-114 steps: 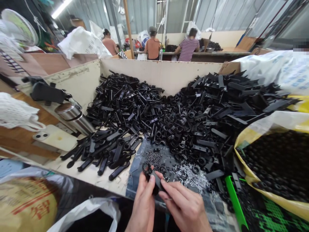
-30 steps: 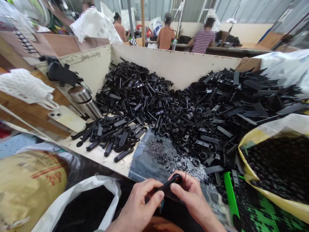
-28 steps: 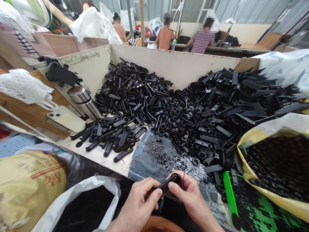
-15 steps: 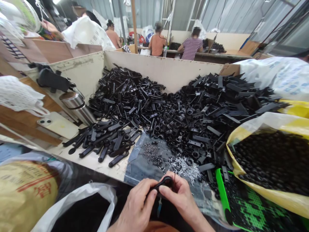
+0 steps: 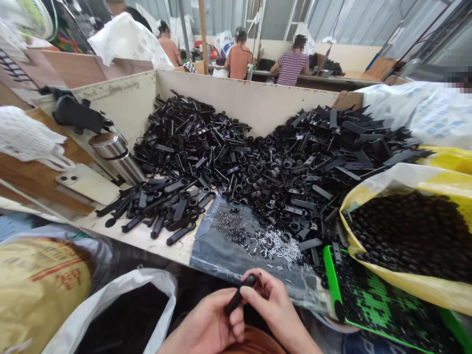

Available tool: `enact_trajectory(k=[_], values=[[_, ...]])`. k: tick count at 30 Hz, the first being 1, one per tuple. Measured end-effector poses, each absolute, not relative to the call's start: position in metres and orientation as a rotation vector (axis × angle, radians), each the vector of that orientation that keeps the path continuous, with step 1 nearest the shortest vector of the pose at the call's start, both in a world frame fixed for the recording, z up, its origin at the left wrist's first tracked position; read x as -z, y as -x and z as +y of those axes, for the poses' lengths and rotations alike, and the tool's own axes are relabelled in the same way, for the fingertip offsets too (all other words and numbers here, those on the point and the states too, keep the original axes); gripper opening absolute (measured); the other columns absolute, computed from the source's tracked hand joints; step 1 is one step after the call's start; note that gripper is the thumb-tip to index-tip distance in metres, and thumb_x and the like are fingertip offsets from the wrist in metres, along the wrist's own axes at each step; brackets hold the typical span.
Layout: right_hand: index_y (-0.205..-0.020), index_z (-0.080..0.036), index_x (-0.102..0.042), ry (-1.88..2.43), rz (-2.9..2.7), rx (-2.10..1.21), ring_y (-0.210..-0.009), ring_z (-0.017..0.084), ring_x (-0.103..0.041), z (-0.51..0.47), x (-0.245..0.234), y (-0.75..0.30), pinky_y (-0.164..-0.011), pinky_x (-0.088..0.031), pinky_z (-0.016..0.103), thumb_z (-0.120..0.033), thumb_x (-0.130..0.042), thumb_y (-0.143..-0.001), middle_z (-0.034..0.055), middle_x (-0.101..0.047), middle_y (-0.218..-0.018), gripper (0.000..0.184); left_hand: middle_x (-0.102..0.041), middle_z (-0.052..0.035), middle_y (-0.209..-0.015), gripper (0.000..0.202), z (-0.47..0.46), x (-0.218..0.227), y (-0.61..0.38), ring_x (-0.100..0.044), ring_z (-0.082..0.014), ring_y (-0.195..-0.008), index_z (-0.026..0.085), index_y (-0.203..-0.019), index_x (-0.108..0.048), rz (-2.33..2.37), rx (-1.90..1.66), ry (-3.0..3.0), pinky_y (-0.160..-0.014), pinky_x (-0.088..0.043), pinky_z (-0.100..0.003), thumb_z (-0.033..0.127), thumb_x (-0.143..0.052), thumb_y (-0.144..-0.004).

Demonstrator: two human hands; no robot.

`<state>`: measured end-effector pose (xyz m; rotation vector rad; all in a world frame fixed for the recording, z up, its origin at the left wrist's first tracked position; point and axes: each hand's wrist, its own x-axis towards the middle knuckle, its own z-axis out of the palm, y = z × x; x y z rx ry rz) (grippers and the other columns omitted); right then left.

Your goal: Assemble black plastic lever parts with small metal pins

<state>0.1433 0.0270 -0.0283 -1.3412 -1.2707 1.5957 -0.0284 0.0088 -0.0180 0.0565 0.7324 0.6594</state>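
A black plastic lever with a rounded end (image 5: 233,301) is held between both hands near the table's front edge, tilted up to the right. My left hand (image 5: 212,314) is closed around its lower part, palm partly turned up. The thumb and fingers of my right hand (image 5: 271,297) pinch its upper rounded end. Just beyond the hands lie loose silver pins (image 5: 278,247) and small dark screw-like pieces (image 5: 230,225) on a grey mat (image 5: 212,250). Similar black levers (image 5: 179,209) are laid in a group on the left.
Heaped black parts (image 5: 265,172) fill the bin behind. At right are a yellow bag of black rings (image 5: 413,231) and a green tray (image 5: 387,307). A steel flask (image 5: 121,160) and phone (image 5: 88,184) are at left; a white sack (image 5: 164,290) opens below. Co-workers (image 5: 238,61) sit beyond.
The black lever has turned more upright in my hands. My left hand has rolled palm-up and dropped slightly, while my right hand keeps its pinch. The view has shifted a little.
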Motion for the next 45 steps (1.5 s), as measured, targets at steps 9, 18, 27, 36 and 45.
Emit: enact_trajectory(k=[9, 18, 27, 36, 45], values=[[-0.070, -0.021, -0.059, 1.707, -1.638, -1.062, -0.058, 0.015, -0.052, 0.030, 0.021, -0.131, -0.055, -0.038, 0.025, -0.049, -0.063, -0.090, -0.0025, -0.058, -0.063, 0.034, -0.057, 0.0036, -0.068, 0.043, 0.003, 0.034, 0.026, -0.049, -0.0120, -0.056, 0.019, -0.108, -0.062, 1.134, -0.621, -0.815, -0.054, -0.039, -0.025, 0.056, -0.062, -0.087], [-0.102, -0.021, -0.065, 1.565, -1.761, -0.472, -0.081, 0.017, -0.067, 0.065, 0.003, -0.124, -0.072, -0.050, 0.025, -0.036, -0.038, -0.107, 0.0050, -0.072, -0.095, 0.031, -0.057, 0.0035, -0.064, 0.057, 0.000, 0.041, 0.013, -0.054, -0.0138, -0.059, 0.019, -0.088, -0.058, 1.115, -0.784, -0.496, -0.046, -0.044, -0.022, 0.072, -0.067, -0.072], [-0.095, -0.022, -0.066, 1.508, -2.106, -0.213, -0.079, 0.019, -0.061, 0.075, 0.034, -0.068, -0.074, -0.037, 0.030, -0.021, -0.038, -0.107, 0.0040, -0.069, -0.084, 0.030, -0.060, 0.0031, -0.051, 0.050, -0.004, 0.050, 0.014, -0.050, -0.0094, -0.041, 0.016, -0.092, -0.062, 1.057, -0.770, -0.422, -0.040, -0.037, -0.019, 0.064, -0.068, -0.077], [-0.122, -0.024, -0.062, 1.564, -2.279, -0.183, -0.082, 0.021, -0.059, 0.073, 0.036, -0.066, -0.076, -0.035, 0.033, -0.001, -0.048, -0.094, 0.0031, -0.070, -0.089, 0.039, -0.057, 0.0054, -0.046, 0.064, -0.007, 0.076, 0.010, -0.041, -0.0051, -0.032, 0.018, -0.084, -0.057, 0.905, -0.773, -0.274, -0.033, -0.025, -0.017, 0.074, -0.077, -0.060], [-0.123, -0.025, -0.060, 1.591, -2.325, -0.165, -0.083, 0.020, -0.060, 0.074, 0.034, -0.064, -0.079, -0.036, 0.033, 0.002, -0.047, -0.089, 0.0017, -0.070, -0.090, 0.046, -0.057, 0.0061, -0.040, 0.075, -0.005, 0.093, 0.003, -0.040, -0.0064, -0.027, 0.017, -0.096, -0.059, 0.861, -0.720, -0.264, -0.031, -0.020, -0.017, 0.079, -0.074, -0.059]])
